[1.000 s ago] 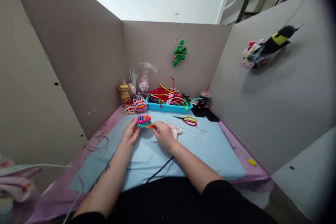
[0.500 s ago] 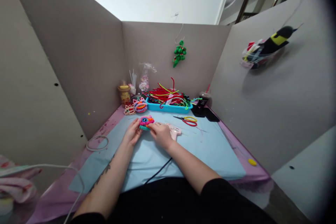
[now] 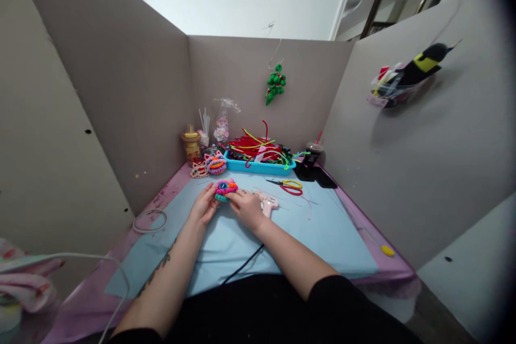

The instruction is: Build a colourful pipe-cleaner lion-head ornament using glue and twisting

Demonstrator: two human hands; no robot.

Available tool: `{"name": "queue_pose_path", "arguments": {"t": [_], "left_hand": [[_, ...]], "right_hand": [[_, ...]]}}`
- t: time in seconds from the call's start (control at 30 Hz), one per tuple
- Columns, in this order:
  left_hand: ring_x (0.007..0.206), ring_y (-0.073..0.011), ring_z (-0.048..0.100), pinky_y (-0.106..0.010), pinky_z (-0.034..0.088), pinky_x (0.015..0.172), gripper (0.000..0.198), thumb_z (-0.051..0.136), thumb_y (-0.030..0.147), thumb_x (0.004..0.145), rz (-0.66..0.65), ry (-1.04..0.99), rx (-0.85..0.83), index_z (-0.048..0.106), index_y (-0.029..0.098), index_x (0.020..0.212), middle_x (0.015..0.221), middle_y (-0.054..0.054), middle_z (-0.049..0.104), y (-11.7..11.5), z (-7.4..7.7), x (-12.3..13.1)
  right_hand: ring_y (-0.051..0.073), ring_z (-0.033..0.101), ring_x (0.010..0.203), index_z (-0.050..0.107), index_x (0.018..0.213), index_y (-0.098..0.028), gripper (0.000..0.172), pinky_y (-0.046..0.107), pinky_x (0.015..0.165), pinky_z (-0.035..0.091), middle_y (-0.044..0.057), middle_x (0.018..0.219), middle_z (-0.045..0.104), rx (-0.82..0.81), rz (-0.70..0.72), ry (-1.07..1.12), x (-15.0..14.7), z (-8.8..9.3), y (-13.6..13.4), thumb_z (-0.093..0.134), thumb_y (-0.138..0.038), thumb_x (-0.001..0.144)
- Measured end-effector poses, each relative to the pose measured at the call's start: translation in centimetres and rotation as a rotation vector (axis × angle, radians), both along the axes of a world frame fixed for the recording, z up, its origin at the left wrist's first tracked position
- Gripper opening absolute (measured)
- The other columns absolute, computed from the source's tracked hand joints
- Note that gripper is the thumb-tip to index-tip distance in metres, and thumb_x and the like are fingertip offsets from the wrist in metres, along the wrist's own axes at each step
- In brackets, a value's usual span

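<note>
Between my hands, above the light blue sheet (image 3: 322, 236), is a small pipe-cleaner figure (image 3: 226, 188) in pink, orange and teal with a blue eye. My left hand (image 3: 204, 205) grips its left side with bent fingers. From the right, the fingers of my right hand (image 3: 246, 208) close on its lower edge; the fingertips are partly hidden. A pale pink glue gun (image 3: 269, 203) lies just beyond my right hand, which covers part of it. Scissors (image 3: 288, 187) with yellow and red handles rest to the right of the gun.
Behind stands a blue tray (image 3: 258, 167) heaped with red and green pipe cleaners. Two finished-looking pipe-cleaner figures (image 3: 215, 163) sit at its left, near a brown-yellow cup (image 3: 191, 146). A dark drink cup (image 3: 312, 155) stands right. A white cable (image 3: 150, 229) loops at left.
The pipe-cleaner figure has tilted slightly in my fingers, and my right fingertips have shifted a little along its lower edge. Both hands still hold it.
</note>
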State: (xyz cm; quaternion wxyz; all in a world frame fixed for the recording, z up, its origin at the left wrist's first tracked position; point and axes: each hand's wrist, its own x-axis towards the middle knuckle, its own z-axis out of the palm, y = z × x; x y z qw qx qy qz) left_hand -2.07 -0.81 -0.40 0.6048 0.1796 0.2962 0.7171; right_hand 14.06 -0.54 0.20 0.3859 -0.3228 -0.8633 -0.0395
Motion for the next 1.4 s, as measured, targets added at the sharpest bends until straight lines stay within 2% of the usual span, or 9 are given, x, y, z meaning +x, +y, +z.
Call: {"name": "queue_pose_path", "arguments": {"t": [0.2,0.37,0.47,0.57,0.7,0.83,1.13,1.27,1.4], "left_hand": [[0.060,-0.0101,0.064,-0.016,0.052,0.051,0.017,0.051,0.000,0.083,-0.013,-0.003,0.012,0.059,0.012,0.093,0.077,-0.004,0.067,0.0,0.0,0.0],[0.060,-0.0100,0.065,-0.016,0.052,0.052,0.018,0.049,0.000,0.084,-0.016,-0.012,0.005,0.060,0.011,0.091,0.076,-0.004,0.067,0.0,0.1,0.0],[0.062,-0.0101,0.065,-0.015,0.053,0.054,0.019,0.046,0.001,0.086,-0.009,-0.035,0.007,0.061,0.010,0.092,0.077,-0.005,0.068,0.0,0.4,0.0],[0.063,-0.0095,0.065,-0.015,0.054,0.058,0.020,0.043,0.003,0.088,0.001,-0.082,0.022,0.062,0.009,0.091,0.078,-0.006,0.068,-0.1,0.8,0.0],[0.066,-0.0099,0.066,-0.015,0.055,0.061,0.023,0.041,0.005,0.090,0.005,-0.137,0.034,0.062,0.009,0.099,0.080,-0.006,0.068,-0.2,1.1,-0.1],[0.065,-0.0094,0.066,-0.015,0.056,0.061,0.029,0.043,0.004,0.089,0.009,-0.155,0.016,0.058,0.013,0.113,0.082,-0.005,0.068,-0.2,1.1,-0.2],[0.071,-0.0110,0.068,-0.016,0.056,0.066,0.027,0.039,0.004,0.090,-0.035,-0.131,0.029,0.061,0.010,0.105,0.082,-0.007,0.071,-0.5,1.4,-0.1],[0.070,-0.0118,0.069,-0.017,0.057,0.066,0.029,0.039,0.003,0.090,-0.069,-0.127,0.030,0.061,0.010,0.108,0.082,-0.007,0.072,-0.5,1.3,-0.2],[0.071,-0.0122,0.069,-0.018,0.057,0.068,0.028,0.041,0.004,0.090,-0.102,-0.117,0.032,0.061,0.009,0.109,0.085,-0.008,0.072,-0.5,1.0,-0.3]], "right_hand": [[0.019,0.059,0.075,0.069,0.100,-0.026,0.025,0.027,0.065,0.043,0.004,0.086,0.068,0.043,-0.016,-0.024,-0.1,-0.2,0.1,0.055,-0.015,0.081],[0.019,0.059,0.077,0.066,0.100,-0.023,0.024,0.028,0.068,0.045,0.006,0.086,0.067,0.043,0.031,0.036,-0.1,-0.2,-0.1,0.052,-0.015,0.082],[0.020,0.059,0.079,0.060,0.105,-0.018,0.024,0.029,0.069,0.047,0.009,0.090,0.064,-0.019,0.074,0.175,0.0,-0.4,-0.3,0.053,-0.019,0.082],[0.016,0.058,0.070,0.055,0.105,-0.017,0.026,0.029,0.065,0.049,0.008,0.092,0.060,-0.153,0.102,0.339,0.3,-0.7,-0.3,0.057,-0.025,0.080],[0.015,0.057,0.068,0.056,0.098,-0.018,0.018,0.028,0.063,0.048,0.004,0.083,0.060,-0.302,0.093,0.466,0.6,-1.0,-0.2,0.054,-0.025,0.081],[0.017,0.059,0.075,0.061,0.091,-0.019,0.013,0.029,0.068,0.048,0.005,0.082,0.063,-0.334,0.115,0.502,0.9,-0.6,-0.2,0.053,-0.025,0.082],[0.017,0.060,0.075,0.068,0.083,-0.019,0.018,0.027,0.065,0.046,0.005,0.079,0.066,-0.346,0.097,0.620,1.1,0.1,-0.1,0.051,-0.023,0.083],[0.015,0.057,0.068,0.066,0.071,-0.018,0.012,0.026,0.061,0.045,0.003,0.070,0.062,-0.409,0.068,0.720,0.9,0.2,0.2,0.056,-0.022,0.076],[0.014,0.055,0.065,0.061,0.067,-0.018,0.009,0.026,0.063,0.046,0.001,0.068,0.059,-0.455,0.058,0.788,0.8,0.0,0.6,0.057,-0.023,0.073]]}}
